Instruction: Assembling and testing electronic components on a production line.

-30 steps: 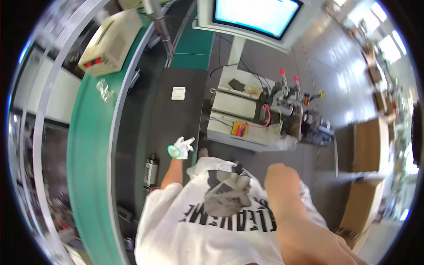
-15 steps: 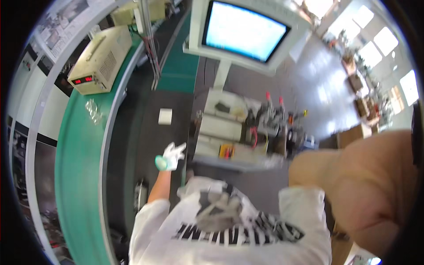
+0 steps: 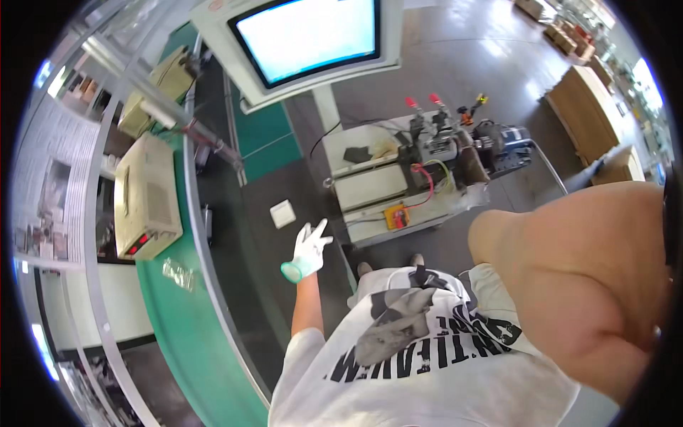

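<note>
My left hand [image 3: 309,252], in a white glove with a green cuff, hovers at the edge of the dark conveyor belt. Its fingers are spread and nothing lies in them. Just beyond the fingertips a flat white square piece [image 3: 282,213] rests on the belt. My bare right arm [image 3: 569,285] is raised, bent and very close on the right side. The right hand itself is outside the picture. Right of my left hand stands a bench fixture [image 3: 370,191] with red-handled toggle clamps [image 3: 425,117], a motor [image 3: 506,137], coloured wires and a small orange-yellow switch box [image 3: 397,217].
A lit monitor [image 3: 309,35] stands on a post at the far end. To the left, a beige power supply [image 3: 149,196] with red digits and a clear plastic bag [image 3: 178,274] sit on the green bench [image 3: 188,334]. Brown cartons [image 3: 587,114] stand at the far right.
The view has turned and shifted, so the monitor and power supply sit elsewhere in the picture. My left hand stays open and is now closer to the white square. The right arm remains raised.
</note>
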